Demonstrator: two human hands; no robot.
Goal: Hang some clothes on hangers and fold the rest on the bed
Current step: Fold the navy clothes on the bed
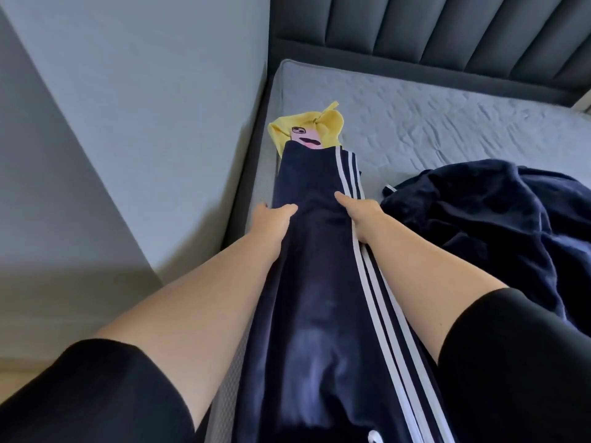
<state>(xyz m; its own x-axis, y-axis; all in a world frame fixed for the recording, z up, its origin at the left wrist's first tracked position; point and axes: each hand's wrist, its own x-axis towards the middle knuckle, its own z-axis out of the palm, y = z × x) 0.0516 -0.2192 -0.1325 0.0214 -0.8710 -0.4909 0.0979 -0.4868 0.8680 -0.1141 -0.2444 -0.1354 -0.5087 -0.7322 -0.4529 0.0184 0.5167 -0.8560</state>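
While the grey wall (128, 123) fills the left of the frame, the left hand (271, 219) clamps the left border of the navy track pants (319, 298), thumb on top and fingers tucked out of sight beneath the cloth. These pants lie stretched lengthwise along the left rim of the mattress (447, 116), in the middle of the frame, their far end overlapping a yellow garment (307, 126) with a printed face. Just right of centre, the right hand (361, 215) pinches the striped side the same way, so both hands are closed on the fabric. My worry is the edge: the pants run just beside the drop between mattress and wall, and a pull to the left or a loosened left hold could let the slick-looking cloth slide into that gap. Lifting the far end could also drag the yellow piece along. Open room lies to the right, across bare mattress in the upper right below the padded headboard (447, 27), though a crumpled navy heap (495, 225) at the right crowds the nearer part.
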